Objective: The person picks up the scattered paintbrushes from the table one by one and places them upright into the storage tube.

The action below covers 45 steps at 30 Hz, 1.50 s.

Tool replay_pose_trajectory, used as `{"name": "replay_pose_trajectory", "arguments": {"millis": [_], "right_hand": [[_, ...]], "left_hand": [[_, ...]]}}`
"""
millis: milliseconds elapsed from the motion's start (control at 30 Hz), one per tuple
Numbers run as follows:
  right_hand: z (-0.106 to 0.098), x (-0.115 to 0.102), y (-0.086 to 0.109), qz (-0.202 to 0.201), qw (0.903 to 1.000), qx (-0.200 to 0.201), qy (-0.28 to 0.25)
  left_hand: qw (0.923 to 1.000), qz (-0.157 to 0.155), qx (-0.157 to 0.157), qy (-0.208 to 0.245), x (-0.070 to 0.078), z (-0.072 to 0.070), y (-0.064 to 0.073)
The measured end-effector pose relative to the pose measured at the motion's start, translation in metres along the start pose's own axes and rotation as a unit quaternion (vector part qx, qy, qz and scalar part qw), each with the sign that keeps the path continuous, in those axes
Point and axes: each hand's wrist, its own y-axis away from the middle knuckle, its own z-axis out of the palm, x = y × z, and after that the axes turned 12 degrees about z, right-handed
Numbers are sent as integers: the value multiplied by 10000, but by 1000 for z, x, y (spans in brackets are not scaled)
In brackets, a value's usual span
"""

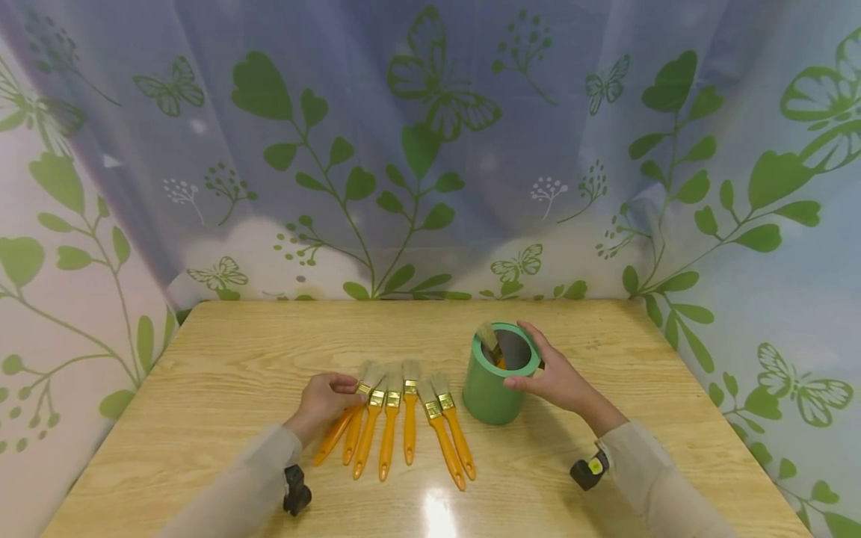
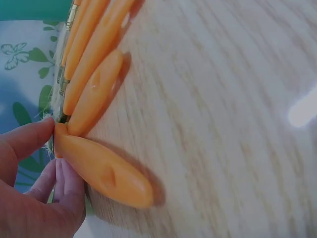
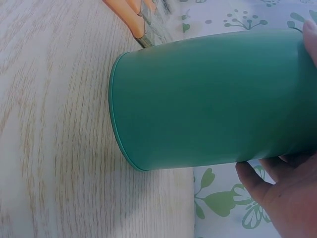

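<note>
My left hand pinches the leftmost paintbrush near its metal band, thumb on one side and fingers on the other. That brush's orange handle slants down onto the wood in the left wrist view. Several more paintbrushes with pale bristles and gold bands lie fanned out beside it, bristles pointing away. My right hand grips the upper right side of an upright green can. Inside the can stands a paintbrush, bristles up, leaning on the left rim; its handle is mostly hidden.
Everything sits on a light wooden table. A curtain printed with green leaves and butterflies hangs behind it and along both sides. Dark wrist cameras are strapped at both cuffs. A bright glare spot shows near the table's front.
</note>
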Motion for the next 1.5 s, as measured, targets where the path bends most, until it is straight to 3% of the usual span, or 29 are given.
{"name": "replay_pose_trajectory", "arguments": {"millis": [433, 767, 1167, 1500], "right_hand": [[1, -3, 1, -33, 10000, -15, -25], [0, 0, 0, 6, 10000, 19, -32], [0, 1, 0, -25, 10000, -2, -52], [1, 1, 0, -39, 10000, 9, -73]], "left_hand": [[9998, -100, -58, 157, -9, -2, -4], [9991, -3, -97, 408, -2, -18, -11], [9907, -270, 35, 1334, 23, -39, -25], [9802, 16, -144, 1973, 59, -42, -28]]}}
